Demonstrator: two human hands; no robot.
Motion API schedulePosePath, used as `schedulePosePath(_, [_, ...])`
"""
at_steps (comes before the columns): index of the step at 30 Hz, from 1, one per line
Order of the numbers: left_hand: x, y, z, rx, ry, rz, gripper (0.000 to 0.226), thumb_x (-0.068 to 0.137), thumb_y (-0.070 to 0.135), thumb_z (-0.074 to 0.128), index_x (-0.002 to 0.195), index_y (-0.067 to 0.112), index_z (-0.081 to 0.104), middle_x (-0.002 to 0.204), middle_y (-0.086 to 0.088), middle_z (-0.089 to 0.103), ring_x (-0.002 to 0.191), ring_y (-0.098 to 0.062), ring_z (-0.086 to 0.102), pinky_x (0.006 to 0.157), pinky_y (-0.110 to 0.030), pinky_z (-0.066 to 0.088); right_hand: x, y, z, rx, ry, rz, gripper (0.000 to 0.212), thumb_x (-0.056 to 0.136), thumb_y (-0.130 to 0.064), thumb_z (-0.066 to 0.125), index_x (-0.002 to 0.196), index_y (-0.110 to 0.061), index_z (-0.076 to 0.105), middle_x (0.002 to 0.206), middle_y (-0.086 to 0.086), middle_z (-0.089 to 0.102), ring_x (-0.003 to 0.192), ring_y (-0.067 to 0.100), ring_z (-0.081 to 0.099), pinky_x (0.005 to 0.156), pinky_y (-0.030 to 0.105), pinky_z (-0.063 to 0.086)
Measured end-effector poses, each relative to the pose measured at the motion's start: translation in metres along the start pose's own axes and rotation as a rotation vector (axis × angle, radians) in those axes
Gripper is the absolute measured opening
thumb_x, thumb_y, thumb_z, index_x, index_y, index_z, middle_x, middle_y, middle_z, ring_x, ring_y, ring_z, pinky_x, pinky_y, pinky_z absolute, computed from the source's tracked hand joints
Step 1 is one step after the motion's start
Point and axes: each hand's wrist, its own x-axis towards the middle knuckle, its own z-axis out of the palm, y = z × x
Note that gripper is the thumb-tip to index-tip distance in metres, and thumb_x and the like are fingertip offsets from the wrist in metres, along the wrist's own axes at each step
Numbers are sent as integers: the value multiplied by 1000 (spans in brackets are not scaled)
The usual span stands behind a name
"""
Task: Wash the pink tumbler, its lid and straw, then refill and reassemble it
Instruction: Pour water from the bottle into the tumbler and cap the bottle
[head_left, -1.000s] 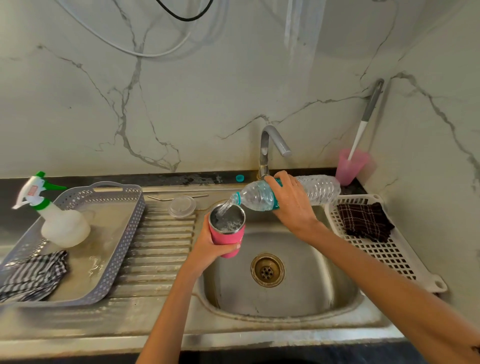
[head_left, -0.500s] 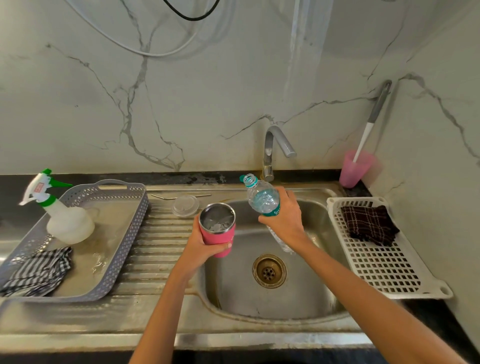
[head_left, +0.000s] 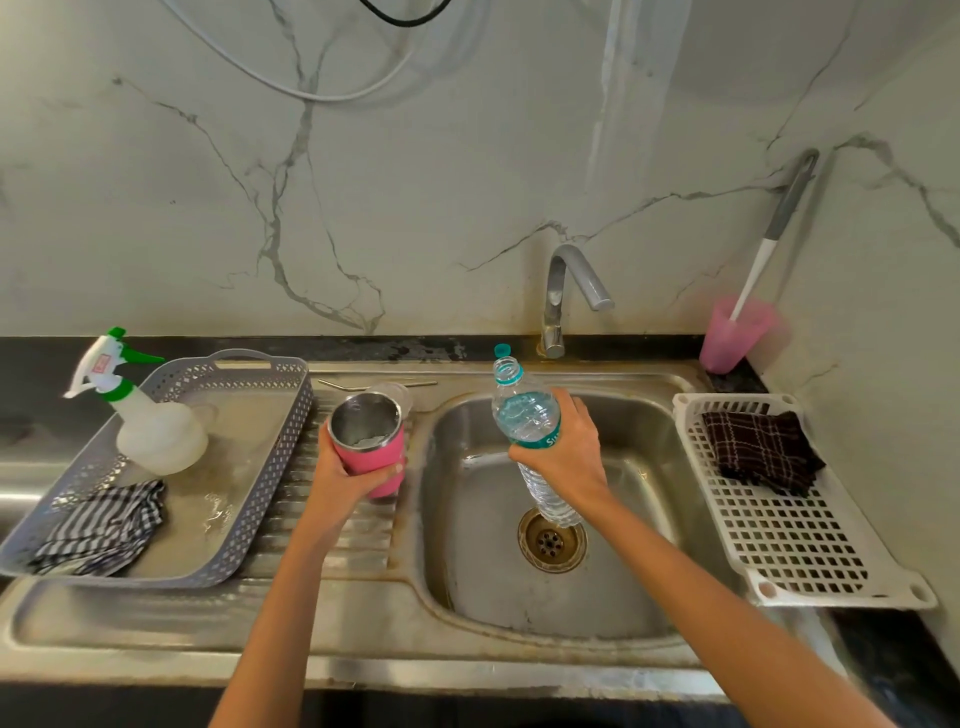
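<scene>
My left hand (head_left: 345, 475) grips the pink tumbler (head_left: 370, 441) over the ribbed drainboard, left of the basin. The tumbler has a steel inside with water in it and no lid on. My right hand (head_left: 563, 447) grips a clear water bottle (head_left: 524, 415) upright over the sink basin (head_left: 613, 582), its mouth uncapped. The bottle's teal cap (head_left: 502, 349) sits on the ledge by the tap. The clear lid (head_left: 400, 392) lies on the drainboard just behind the tumbler, partly hidden. A metal straw (head_left: 343, 385) lies along the drainboard's back edge.
A grey basket (head_left: 260, 493) at left holds a spray bottle (head_left: 150, 426) and a striped cloth (head_left: 104, 525). The tap (head_left: 569, 291) stands behind the basin. A white rack (head_left: 800, 545) with a dark checked cloth (head_left: 761, 449) is at right, a pink cup with a brush (head_left: 737, 332) behind it.
The bottle went from tipped and pouring into the tumbler to upright. My left hand carried the tumbler left, from above the basin to above the drainboard.
</scene>
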Motion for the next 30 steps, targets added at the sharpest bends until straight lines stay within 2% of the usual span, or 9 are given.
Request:
schedulePosePath(5, [1,-1,-15,9,39,2,112,39,24,91,136,26,36,124,8,56,110,-6,59,87,-25,51,1,-2,8,42,-28,-17,80,58,-23,88,126,-21,47,116,-4,52,109,10,51,85,12,41])
schedulePosePath(9, [1,-5,-19,-2,57,-14,117,39,24,91,141,25,33,128,5,55,111,-6,59,89,-25,49,0,-1,13,62,-48,-6,81,58,-26,89,128,-22,46,119,-4,52,111,11,51,94,23,47])
schedulePosePath(13, [3,-6,-22,-11,47,-19,118,41,24,92,142,26,32,131,4,55,113,-7,59,92,-27,49,0,0,15,65,-58,3,81,59,-26,89,128,-21,46,119,-4,53,112,12,51,93,22,45])
schedulePosePath(18, [6,-8,-26,7,11,-45,118,43,24,92,143,27,29,136,0,51,119,-13,56,103,-40,47,-2,-2,18,71,-61,24,79,60,-26,89,126,-22,46,118,-5,52,110,11,51,90,19,43])
schedulePosePath(22, [0,-8,-25,26,16,-41,133,54,10,95,153,31,8,151,-2,36,132,-18,46,106,-37,43,-6,-2,17,107,-61,41,75,60,-24,89,122,-24,47,115,-6,54,108,11,53,89,17,44])
schedulePosePath(24, [-10,-6,-23,51,80,-56,137,61,12,91,154,38,-6,159,2,21,141,-16,32,114,-40,32,-7,-1,16,121,-68,57,76,60,-25,89,122,-26,46,116,-7,54,108,11,53,88,16,42])
schedulePosePath(26, [-27,4,-16,94,215,-40,135,62,23,91,153,41,-8,163,7,11,145,-11,19,119,-43,21,-8,0,15,129,-70,73,78,59,-26,90,123,-27,45,117,-8,53,109,10,52,91,18,42])
schedulePosePath(28, [-49,17,-1,163,375,57,123,66,25,87,155,32,2,163,2,11,143,-5,17,120,-31,17,-8,0,13,136,-70,82,78,59,-27,90,122,-28,44,116,-9,53,109,10,52,93,21,43])
schedulePosePath(30, [-71,30,18,311,452,311,104,70,27,82,152,15,20,157,-10,22,144,-11,22,118,-18,19,-9,-2,12,143,-73,86,76,60,-27,90,120,-31,43,114,-12,52,107,9,53,92,20,43])
